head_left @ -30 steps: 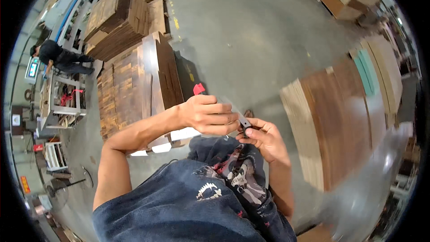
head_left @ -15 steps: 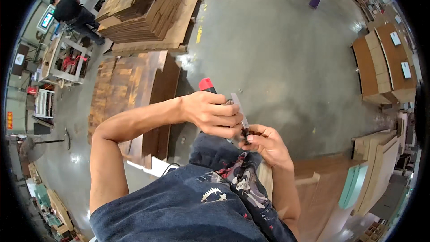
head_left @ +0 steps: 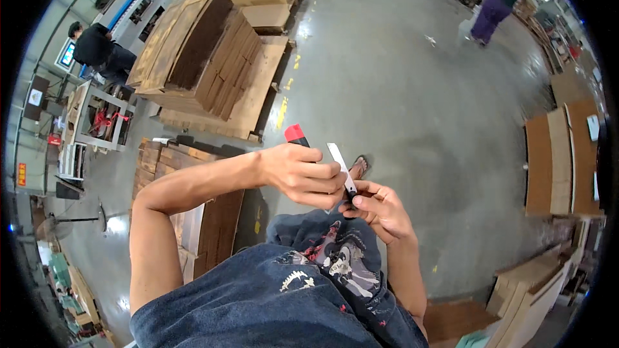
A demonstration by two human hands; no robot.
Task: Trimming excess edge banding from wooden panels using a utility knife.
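Observation:
My left hand is closed around the black body of a utility knife whose red end sticks out above the fingers. A flat silver knife blade points up and away between my hands. Its lower end carries a small black piece. My right hand pinches that black piece between thumb and fingers. The left fingertips are right beside the blade; whether they touch it I cannot tell. Both hands are in front of my dark shirt.
Stacked wooden boards stand close on my left. Farther off, a board stack rests on a pallet. Cardboard-coloured panels stand at right, more boards at lower right. One person is far left, another far right.
The stacks and panels have shifted down the picture as my body moved forward, and a sandalled foot now shows. More of the blade is visible between my hands, which keep their grips.

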